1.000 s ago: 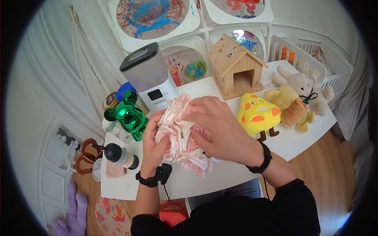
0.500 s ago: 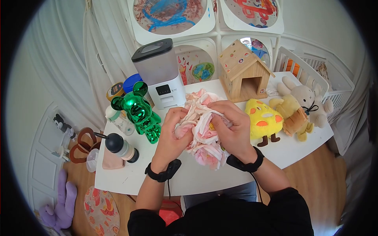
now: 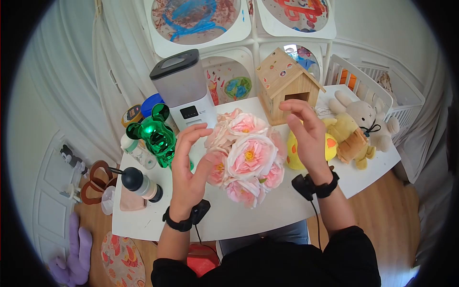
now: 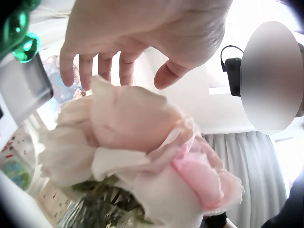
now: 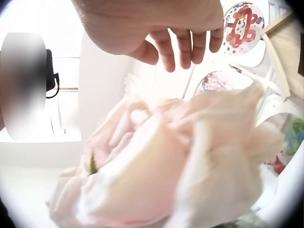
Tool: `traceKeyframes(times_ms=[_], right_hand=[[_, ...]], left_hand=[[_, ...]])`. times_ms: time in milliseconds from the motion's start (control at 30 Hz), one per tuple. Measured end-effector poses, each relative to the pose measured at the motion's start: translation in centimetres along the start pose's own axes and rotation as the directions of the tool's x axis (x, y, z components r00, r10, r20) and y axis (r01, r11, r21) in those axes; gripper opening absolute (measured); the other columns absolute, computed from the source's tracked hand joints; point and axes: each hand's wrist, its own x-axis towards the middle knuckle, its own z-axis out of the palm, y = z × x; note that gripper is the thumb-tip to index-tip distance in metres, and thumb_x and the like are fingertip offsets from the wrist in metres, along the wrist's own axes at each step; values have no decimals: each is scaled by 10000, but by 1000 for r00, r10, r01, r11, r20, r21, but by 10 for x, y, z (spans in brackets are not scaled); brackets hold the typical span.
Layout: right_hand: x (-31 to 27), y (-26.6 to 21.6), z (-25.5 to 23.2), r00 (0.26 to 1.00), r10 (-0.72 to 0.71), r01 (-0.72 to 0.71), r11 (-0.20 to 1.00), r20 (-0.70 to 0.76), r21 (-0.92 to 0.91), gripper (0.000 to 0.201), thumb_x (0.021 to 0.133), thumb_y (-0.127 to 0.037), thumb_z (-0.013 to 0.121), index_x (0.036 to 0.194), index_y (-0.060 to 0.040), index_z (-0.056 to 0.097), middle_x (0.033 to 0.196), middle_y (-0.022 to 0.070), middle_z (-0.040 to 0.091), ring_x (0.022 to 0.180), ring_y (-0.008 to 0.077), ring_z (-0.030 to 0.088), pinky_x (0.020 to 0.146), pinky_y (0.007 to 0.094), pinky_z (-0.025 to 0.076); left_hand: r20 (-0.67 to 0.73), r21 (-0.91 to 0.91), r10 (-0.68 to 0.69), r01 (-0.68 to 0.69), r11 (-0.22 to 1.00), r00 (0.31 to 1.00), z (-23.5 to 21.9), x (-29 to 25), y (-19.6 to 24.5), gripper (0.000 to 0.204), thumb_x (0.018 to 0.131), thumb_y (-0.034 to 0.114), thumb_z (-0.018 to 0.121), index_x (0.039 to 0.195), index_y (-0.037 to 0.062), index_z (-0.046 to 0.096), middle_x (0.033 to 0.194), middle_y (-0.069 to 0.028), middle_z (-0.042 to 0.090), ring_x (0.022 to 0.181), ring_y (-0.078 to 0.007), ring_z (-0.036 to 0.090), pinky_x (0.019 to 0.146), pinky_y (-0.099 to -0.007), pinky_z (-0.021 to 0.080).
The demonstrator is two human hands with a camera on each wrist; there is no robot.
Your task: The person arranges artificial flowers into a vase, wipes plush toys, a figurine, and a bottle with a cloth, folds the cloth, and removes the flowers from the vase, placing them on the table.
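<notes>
A round bunch of pale pink flowers (image 3: 251, 155) with yellow centres stands on the white table in front of the person. Below the blooms, the left wrist view shows green stems and a clear, shiny container (image 4: 78, 216). To the left of the bunch is the left hand (image 3: 189, 174), its fingers loosely bent and nothing in its grasp. The right hand (image 3: 308, 138) hovers to the right, apart from the petals, with relaxed fingers and an empty palm. In the wrist views, the left hand's fingertips are just over the petals.
Left on the table (image 3: 224, 225) stand a grey-and-white dispenser (image 3: 181, 86), a shiny green bear figure (image 3: 158, 138) and a black-capped bottle (image 3: 138, 184). A wooden house (image 3: 287, 86) is at the back. Plush toys (image 3: 356, 126) sit on the right, a yellow one (image 3: 292, 155) partly behind the right hand.
Both hands were in among the petals, fingering the blooms. They have let go and moved apart, one to each side, and the flowers now look more spread and rounded.
</notes>
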Motion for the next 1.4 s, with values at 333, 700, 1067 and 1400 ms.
traceKeyframes(times_ms=[333, 700, 1067, 1400], right_hand=[[-9, 12, -5, 884, 255, -298, 953, 391, 54, 222, 876, -16, 680, 1097, -14, 660, 1105, 51, 639, 987, 160, 638, 873, 316, 492], [-37, 19, 2, 957, -149, 101, 975, 249, 196, 149, 834, 23, 703, 982, 7, 705, 1089, 106, 693, 1054, 274, 648, 915, 360, 506], [-47, 18, 7, 977, -203, 181, 949, 61, 257, 185, 822, 61, 695, 1001, 28, 724, 1066, 134, 714, 985, 269, 681, 881, 349, 526], [-46, 7, -3, 978, -201, 191, 970, 52, 151, 256, 795, 63, 683, 1047, 19, 694, 1178, 142, 646, 1088, 306, 624, 909, 376, 508]], left_hand=[[568, 307, 17, -231, 923, 823, 18, 49, 28, 545, 782, 114, 690, 1316, 42, 610, 1464, -176, 475, 1399, -375, 410, 1167, -444, 293], [537, 387, -145, -90, 918, 831, 30, 43, 30, 435, 872, 124, 620, 1301, 49, 615, 1383, -173, 547, 1286, -373, 491, 1098, -450, 362], [433, 441, -132, -82, 894, 892, 39, 37, 26, 423, 858, 50, 585, 1275, 38, 648, 1371, -166, 566, 1265, -351, 509, 1087, -431, 379], [400, 414, -122, -60, 908, 908, 43, 35, 30, 426, 879, 66, 583, 1301, 49, 640, 1372, -172, 564, 1270, -348, 515, 1090, -434, 381]])
